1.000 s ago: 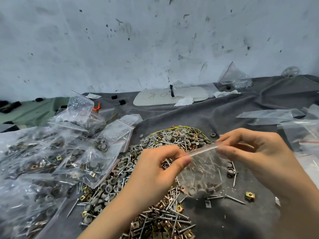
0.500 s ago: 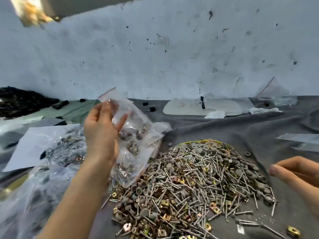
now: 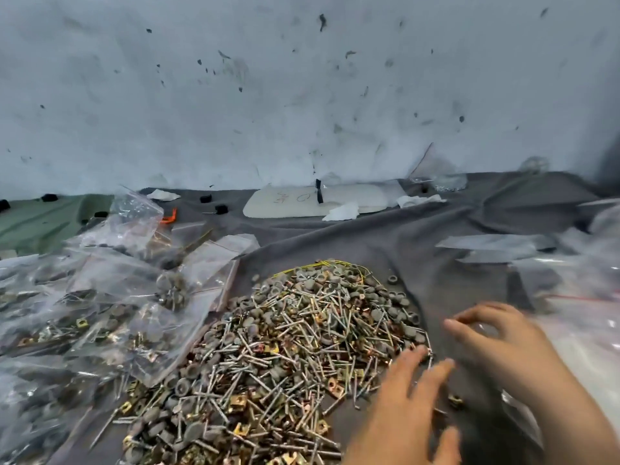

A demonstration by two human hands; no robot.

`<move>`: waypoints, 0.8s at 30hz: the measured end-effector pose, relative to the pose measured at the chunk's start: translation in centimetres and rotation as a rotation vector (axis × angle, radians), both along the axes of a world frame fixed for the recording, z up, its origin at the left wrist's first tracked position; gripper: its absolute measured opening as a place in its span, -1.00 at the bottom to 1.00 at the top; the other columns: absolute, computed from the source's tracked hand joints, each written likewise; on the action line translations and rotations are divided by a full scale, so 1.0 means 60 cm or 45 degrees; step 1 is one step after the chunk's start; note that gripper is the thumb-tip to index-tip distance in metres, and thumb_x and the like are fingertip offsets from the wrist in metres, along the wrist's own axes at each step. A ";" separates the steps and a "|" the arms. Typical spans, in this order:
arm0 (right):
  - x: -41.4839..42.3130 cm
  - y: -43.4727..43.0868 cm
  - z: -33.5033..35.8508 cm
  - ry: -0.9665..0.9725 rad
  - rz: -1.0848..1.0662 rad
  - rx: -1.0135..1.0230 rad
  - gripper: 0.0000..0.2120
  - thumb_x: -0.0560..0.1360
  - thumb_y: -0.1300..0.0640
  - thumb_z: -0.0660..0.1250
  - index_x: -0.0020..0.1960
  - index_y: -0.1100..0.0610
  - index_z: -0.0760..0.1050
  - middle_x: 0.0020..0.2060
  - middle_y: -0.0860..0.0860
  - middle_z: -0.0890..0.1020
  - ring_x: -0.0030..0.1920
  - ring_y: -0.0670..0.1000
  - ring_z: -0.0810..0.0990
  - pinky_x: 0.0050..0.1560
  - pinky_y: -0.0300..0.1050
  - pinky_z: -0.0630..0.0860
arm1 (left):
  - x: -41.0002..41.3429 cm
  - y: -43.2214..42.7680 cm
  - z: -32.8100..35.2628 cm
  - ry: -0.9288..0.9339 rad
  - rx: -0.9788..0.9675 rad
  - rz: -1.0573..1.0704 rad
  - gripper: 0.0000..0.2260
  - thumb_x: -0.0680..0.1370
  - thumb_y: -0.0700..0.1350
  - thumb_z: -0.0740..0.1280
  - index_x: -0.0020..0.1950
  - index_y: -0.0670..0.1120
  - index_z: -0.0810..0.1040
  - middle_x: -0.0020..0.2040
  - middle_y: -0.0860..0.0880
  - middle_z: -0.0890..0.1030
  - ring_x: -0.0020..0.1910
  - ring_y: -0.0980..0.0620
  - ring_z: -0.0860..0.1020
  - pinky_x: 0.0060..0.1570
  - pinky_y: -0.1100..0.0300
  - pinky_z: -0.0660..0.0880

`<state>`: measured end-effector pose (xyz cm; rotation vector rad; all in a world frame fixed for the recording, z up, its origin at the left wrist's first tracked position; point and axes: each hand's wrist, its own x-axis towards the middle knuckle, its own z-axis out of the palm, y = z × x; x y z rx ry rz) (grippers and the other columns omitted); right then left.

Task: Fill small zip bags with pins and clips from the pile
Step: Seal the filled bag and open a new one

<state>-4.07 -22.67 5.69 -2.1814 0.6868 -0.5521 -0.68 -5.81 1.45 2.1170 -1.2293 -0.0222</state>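
While the pile (image 3: 302, 347) of pins and clips is lying on the desk's grey cloth (image 3: 436, 263), the left hand (image 3: 402, 407) is hovering, fingers straight and spread, over its right edge. Just beside it the right hand (image 3: 500, 344) is hanging loosely open and blurred, and filled zip bags (image 3: 117, 313) are lying against the pile's left side.

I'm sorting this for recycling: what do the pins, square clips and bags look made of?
Pins: likely steel; thin silvery shanks that glint.
Square clips: metal, seemingly with yellowish, brass-like plating; golden sheen.
Bags: thin clear plastic film; see-through, creased, shiny.
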 end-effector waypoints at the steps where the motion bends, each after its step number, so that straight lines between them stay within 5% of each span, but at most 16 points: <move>1: -0.008 -0.015 -0.008 0.105 -0.075 -0.004 -0.86 0.41 0.06 0.47 -0.29 -0.05 0.55 0.13 0.15 0.57 0.30 0.14 0.42 0.32 -0.01 0.27 | -0.016 -0.021 -0.008 -0.085 0.170 -0.072 -0.48 0.45 0.22 0.34 0.40 0.31 0.34 0.51 0.15 0.24 0.49 0.24 0.19 0.39 0.50 -0.05; 3: -0.019 -0.038 -0.025 0.359 -0.213 0.005 -0.93 0.44 -0.06 0.41 -0.13 -0.08 0.57 0.37 0.16 0.40 0.46 0.17 0.18 0.44 0.03 0.12 | -0.037 -0.039 -0.011 -0.195 0.479 -0.051 -0.47 0.03 0.49 0.36 -0.03 0.44 0.58 0.14 0.24 0.61 0.10 0.32 0.58 0.09 0.52 0.41; 5: -0.024 -0.047 -0.037 0.533 -0.270 0.058 -0.79 0.46 -0.15 0.36 0.06 -0.12 0.57 0.51 0.14 0.13 0.52 0.19 -0.04 0.49 0.05 -0.01 | -0.050 -0.059 -0.026 -0.311 0.387 0.041 -0.46 -0.13 0.47 0.38 -0.18 0.43 0.61 -0.05 0.29 0.65 -0.08 0.34 0.63 -0.12 0.49 0.49; 7: -0.024 -0.050 -0.041 0.615 -0.290 0.079 -0.70 0.47 -0.19 0.33 0.15 -0.12 0.54 0.53 0.14 0.04 0.52 0.22 -0.04 0.49 0.07 0.01 | -0.046 -0.065 -0.035 -0.274 0.162 0.039 -0.55 0.00 0.30 0.45 -0.14 0.28 0.68 -0.02 0.19 0.67 -0.09 0.26 0.65 -0.13 0.43 0.52; 10: -0.018 -0.049 -0.044 0.586 -0.279 0.035 -0.66 0.46 -0.20 0.32 0.06 0.04 0.54 0.36 0.19 0.35 0.38 0.24 0.29 0.37 0.07 0.27 | -0.040 -0.068 -0.062 -0.065 -0.249 -0.162 -0.63 0.17 -0.11 0.42 -0.03 0.04 0.70 0.02 0.08 0.68 -0.04 0.20 0.66 -0.09 0.45 0.51; 12: -0.021 -0.048 -0.044 0.442 -0.307 0.090 -0.66 0.46 -0.14 0.36 0.09 0.08 0.54 0.23 0.12 0.51 0.29 0.17 0.43 0.27 -0.04 0.37 | -0.034 -0.062 -0.061 0.127 -0.505 -0.091 -0.62 0.26 -0.27 0.38 -0.02 0.08 0.70 0.02 0.15 0.68 -0.02 0.26 0.62 0.00 0.51 0.46; 15: -0.031 -0.048 -0.039 0.252 -0.378 0.202 -0.52 0.46 -0.05 0.39 0.32 0.08 0.45 0.26 0.01 0.54 0.28 0.05 0.48 0.12 -0.18 0.34 | -0.036 -0.059 -0.053 0.445 -0.592 -0.008 -0.56 0.35 -0.21 0.29 0.10 0.25 0.55 -0.02 0.25 0.62 -0.05 0.26 0.62 -0.01 0.48 0.46; 18: -0.034 -0.052 -0.036 0.086 -0.424 0.205 -0.45 0.47 0.01 0.40 0.41 0.10 0.38 0.35 0.01 0.47 0.34 0.02 0.42 0.24 -0.18 0.31 | -0.042 -0.059 -0.054 0.459 -0.554 -0.006 -0.60 0.37 -0.19 0.27 0.07 0.25 0.58 -0.03 0.24 0.63 -0.07 0.25 0.63 0.01 0.40 0.50; 20: -0.034 -0.047 -0.021 -0.284 -0.450 0.264 -0.47 0.47 0.10 0.41 0.41 0.06 0.38 0.33 -0.05 0.49 0.28 -0.08 0.48 0.31 -0.20 0.36 | -0.046 -0.059 -0.058 0.521 -0.590 0.016 -0.65 0.40 -0.22 0.29 -0.01 0.19 0.65 -0.02 0.21 0.65 -0.06 0.20 0.65 0.03 0.34 0.53; 22: -0.033 -0.031 0.005 -0.817 -0.473 0.320 -0.56 0.48 0.17 0.41 0.32 -0.03 0.46 0.16 -0.22 0.59 0.03 -0.27 0.58 0.08 -0.36 0.48 | -0.045 -0.060 -0.058 0.673 -0.678 0.059 -0.58 0.46 -0.33 0.33 0.14 0.14 0.57 0.02 0.15 0.66 -0.04 0.13 0.66 0.01 0.35 0.53; 24: -0.032 -0.015 0.024 -1.201 -0.514 0.399 -0.66 0.47 0.22 0.41 0.18 -0.06 0.53 0.08 -0.23 0.63 -0.04 -0.19 0.65 -0.04 -0.30 0.56 | -0.043 -0.065 -0.047 0.912 -0.779 0.065 -0.51 0.45 -0.40 0.37 0.25 0.08 0.48 0.10 0.07 0.64 -0.01 0.09 0.66 -0.01 0.36 0.53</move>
